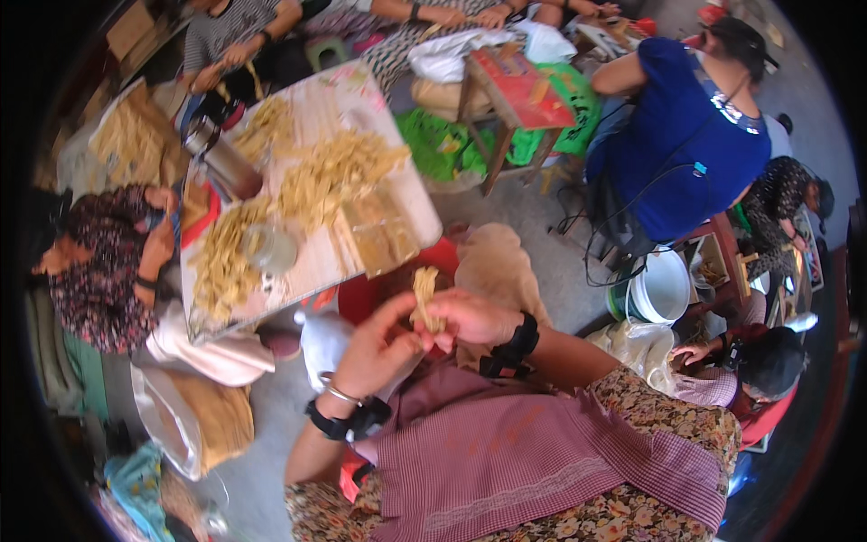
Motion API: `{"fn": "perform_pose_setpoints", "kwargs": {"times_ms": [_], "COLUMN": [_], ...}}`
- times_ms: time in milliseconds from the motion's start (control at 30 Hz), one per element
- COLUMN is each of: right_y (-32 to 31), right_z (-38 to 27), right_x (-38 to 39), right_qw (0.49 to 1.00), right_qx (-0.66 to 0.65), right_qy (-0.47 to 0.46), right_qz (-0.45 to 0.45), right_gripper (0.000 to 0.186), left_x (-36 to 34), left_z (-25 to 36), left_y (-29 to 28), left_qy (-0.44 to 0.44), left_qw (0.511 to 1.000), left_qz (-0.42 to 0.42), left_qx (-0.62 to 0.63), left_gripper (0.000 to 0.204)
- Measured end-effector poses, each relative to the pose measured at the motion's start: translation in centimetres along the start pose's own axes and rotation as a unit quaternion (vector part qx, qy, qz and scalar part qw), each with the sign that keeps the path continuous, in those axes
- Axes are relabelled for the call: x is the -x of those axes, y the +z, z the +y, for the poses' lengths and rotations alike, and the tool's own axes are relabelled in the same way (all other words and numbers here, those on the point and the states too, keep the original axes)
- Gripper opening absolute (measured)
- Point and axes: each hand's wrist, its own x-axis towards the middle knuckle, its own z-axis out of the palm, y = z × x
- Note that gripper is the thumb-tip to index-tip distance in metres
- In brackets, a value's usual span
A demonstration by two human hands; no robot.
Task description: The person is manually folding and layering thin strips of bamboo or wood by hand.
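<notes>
A small pale yellow folded strip (pixel 424 287) is pinched upright between my two hands, above my lap. My left hand (pixel 377 348) has thumb and fingers closed around the strip's lower end. From the other side, my right hand (pixel 477 318) grips the same end, its fingertips meeting the left ones. Just beyond them is a table (pixel 316 294) bearing loose piles of similar yellow strips (pixel 330 176). A clear bag of yellow material (pixel 379 230) lies at the table's near corner. Below that corner, a red tub (pixel 361 298) is partly hidden by my hands.
On the table stand a glass jar (pixel 271 248) and a steel flask (pixel 221 158). A red-topped stool (pixel 519 86) is beyond, white buckets (pixel 659 287) to the right. An open sack (pixel 194 420) is at left. Several people sit around, one in a blue top (pixel 682 135).
</notes>
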Motion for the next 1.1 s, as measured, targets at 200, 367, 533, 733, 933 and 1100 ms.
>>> {"fn": "perform_pose_setpoints", "kwargs": {"times_ms": [200, 367, 533, 733, 933, 1100], "right_y": [-1.9, -2.2, -1.5, -1.0, -1.0, -1.8], "right_z": [-0.5, 0.6, 2.5, 2.5, 1.6, 0.9], "right_x": [1.4, 0.9, 0.0, 0.2, 0.4, 0.8], "right_qw": [0.999, 0.997, 0.983, 0.977, 0.988, 0.99], "right_qx": [0.037, 0.016, 0.094, 0.139, 0.09, -0.061], "right_qy": [0.012, 0.019, -0.027, -0.041, -0.036, -0.035], "right_qz": [0.037, 0.077, 0.157, 0.155, 0.117, 0.124], "right_gripper": [0.03, 0.024, 0.018, 0.016, 0.015, 0.01], "left_x": [-2.2, -2.7, -3.0, -3.0, -1.6, -2.4], "left_z": [-3.8, -5.3, -8.0, -7.4, -6.9, -3.4], "left_y": [3.3, 3.7, 3.2, 3.2, 2.9, 3.0], "left_qy": [0.009, 0.018, 0.024, 0.127, 0.072, 0.279], "left_qw": [0.979, 0.966, 0.98, 0.928, 0.978, 0.886], "left_qz": [0.041, 0.104, 0.193, 0.226, 0.191, 0.201], "left_qx": [0.197, 0.236, -0.046, -0.266, -0.053, -0.312], "left_gripper": [0.041, 0.031, 0.022, 0.009, 0.006, 0.018]}}
